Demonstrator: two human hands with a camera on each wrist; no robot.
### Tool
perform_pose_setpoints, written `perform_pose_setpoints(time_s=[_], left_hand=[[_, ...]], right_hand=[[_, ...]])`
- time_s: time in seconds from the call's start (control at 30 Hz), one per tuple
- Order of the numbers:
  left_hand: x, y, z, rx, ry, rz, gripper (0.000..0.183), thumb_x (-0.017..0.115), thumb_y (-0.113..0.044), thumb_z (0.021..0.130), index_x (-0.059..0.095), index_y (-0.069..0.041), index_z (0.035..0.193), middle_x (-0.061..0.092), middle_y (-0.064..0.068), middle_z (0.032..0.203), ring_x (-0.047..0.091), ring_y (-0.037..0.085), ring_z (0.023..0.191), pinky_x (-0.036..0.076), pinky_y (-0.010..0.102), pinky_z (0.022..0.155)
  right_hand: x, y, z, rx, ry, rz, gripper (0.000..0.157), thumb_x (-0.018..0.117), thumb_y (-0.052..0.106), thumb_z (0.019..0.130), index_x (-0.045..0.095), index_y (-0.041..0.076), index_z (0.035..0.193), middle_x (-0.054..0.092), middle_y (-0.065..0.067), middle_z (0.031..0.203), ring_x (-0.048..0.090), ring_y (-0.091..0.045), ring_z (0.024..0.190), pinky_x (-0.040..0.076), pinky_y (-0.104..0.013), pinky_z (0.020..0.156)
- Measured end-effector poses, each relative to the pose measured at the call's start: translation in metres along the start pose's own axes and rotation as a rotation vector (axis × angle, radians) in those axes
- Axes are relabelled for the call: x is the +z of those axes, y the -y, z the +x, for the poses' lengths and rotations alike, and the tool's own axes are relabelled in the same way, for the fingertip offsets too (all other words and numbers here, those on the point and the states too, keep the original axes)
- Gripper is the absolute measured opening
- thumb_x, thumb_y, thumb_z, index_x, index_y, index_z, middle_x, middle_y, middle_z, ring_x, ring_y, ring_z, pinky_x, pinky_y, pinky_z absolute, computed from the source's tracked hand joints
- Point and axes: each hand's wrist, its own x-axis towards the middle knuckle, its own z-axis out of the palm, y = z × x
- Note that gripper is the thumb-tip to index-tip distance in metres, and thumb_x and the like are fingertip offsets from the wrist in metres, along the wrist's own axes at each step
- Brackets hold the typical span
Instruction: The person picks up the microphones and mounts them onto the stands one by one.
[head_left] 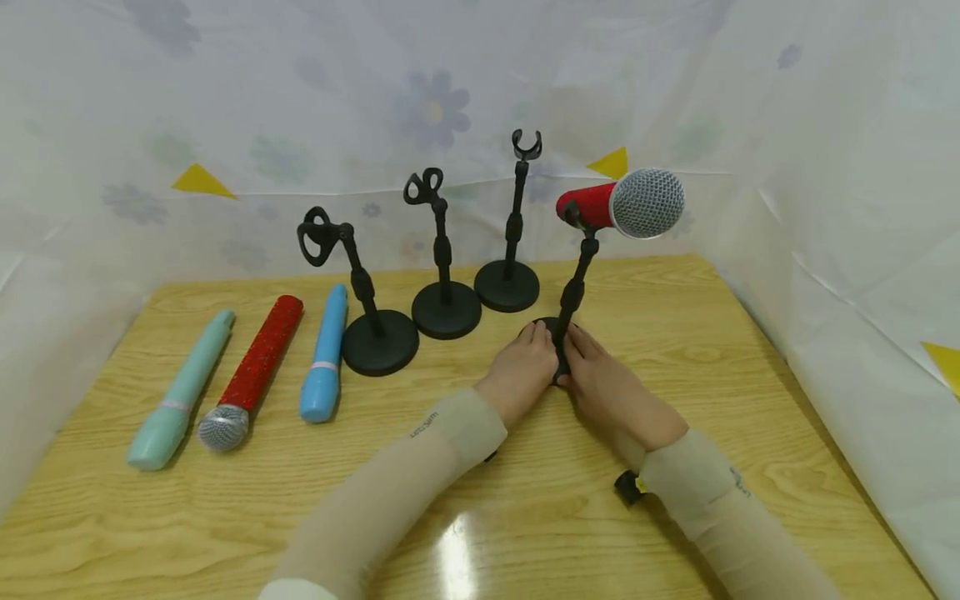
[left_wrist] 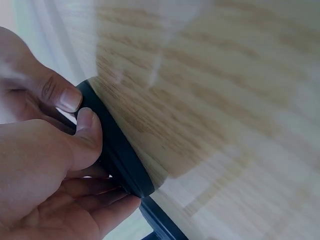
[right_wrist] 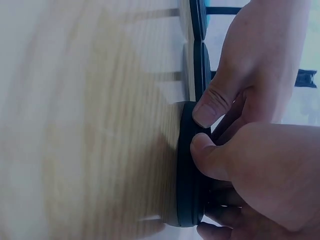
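Note:
A desktop microphone stand (head_left: 573, 296) with a round black base (left_wrist: 120, 150) holds a red microphone (head_left: 596, 204) with a large silver mesh head, tilted toward the right. My left hand (head_left: 525, 371) grips the left side of that base, thumb on its near rim. On the other side my right hand (head_left: 615, 392) grips the same base. Both thumbs lie close together on the rim in the wrist views, with fingers spread round the sides. The base sits at or close over the tabletop.
Three black stands with bare clips, a left one (head_left: 380, 342), a middle one (head_left: 446, 310) and a far one (head_left: 507, 286), form a slanting row. Left of them lie a mint microphone (head_left: 180, 396), a red glittery microphone (head_left: 262, 358) and a blue microphone (head_left: 325, 354) on the wooden table (head_left: 480, 533).

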Motion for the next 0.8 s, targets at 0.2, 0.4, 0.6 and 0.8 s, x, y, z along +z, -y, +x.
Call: perform_pose_setpoints(time_s=[0.2, 0.4, 0.6, 0.8], left_hand=[[0.001, -0.002, 0.015, -0.004, -0.008, 0.020, 0.038, 0.052, -0.010, 0.105, 0.055, 0.002, 0.141, 0.058, 0.016, 0.143, 0.055, 0.026, 0.134, 0.049, 0.027, 0.110], [0.004, -0.005, 0.029, -0.018, 0.012, 0.000, 0.041, 0.051, -0.010, 0.106, 0.051, 0.001, 0.145, 0.053, 0.017, 0.148, 0.051, 0.026, 0.139, 0.048, 0.027, 0.112], [0.002, -0.007, 0.044, -0.046, 0.049, -0.060, 0.044, 0.050, -0.013, 0.106, 0.048, 0.002, 0.147, 0.048, 0.018, 0.152, 0.047, 0.027, 0.143, 0.045, 0.029, 0.115], [0.001, -0.008, 0.056, -0.064, 0.077, -0.095, 0.044, 0.046, -0.011, 0.107, 0.044, 0.002, 0.149, 0.044, 0.019, 0.156, 0.044, 0.028, 0.146, 0.043, 0.029, 0.117]], right_hand=[[-0.003, -0.010, 0.006, 0.026, 0.009, 0.011, 0.060, 0.053, 0.015, 0.105, 0.029, -0.019, 0.148, 0.028, -0.038, 0.157, 0.032, -0.049, 0.147, 0.040, -0.056, 0.116], [-0.006, -0.017, 0.010, 0.044, -0.004, -0.017, 0.057, 0.055, 0.010, 0.103, 0.033, -0.021, 0.146, 0.032, -0.040, 0.154, 0.035, -0.050, 0.145, 0.041, -0.057, 0.115], [-0.007, -0.023, 0.015, 0.083, 0.025, -0.072, 0.056, 0.054, 0.010, 0.103, 0.034, -0.020, 0.145, 0.033, -0.040, 0.153, 0.035, -0.050, 0.145, 0.040, -0.056, 0.116], [-0.010, -0.030, 0.022, 0.153, 0.073, -0.032, 0.057, 0.050, 0.010, 0.104, 0.028, -0.020, 0.148, 0.025, -0.041, 0.156, 0.029, -0.052, 0.147, 0.035, -0.057, 0.119]])
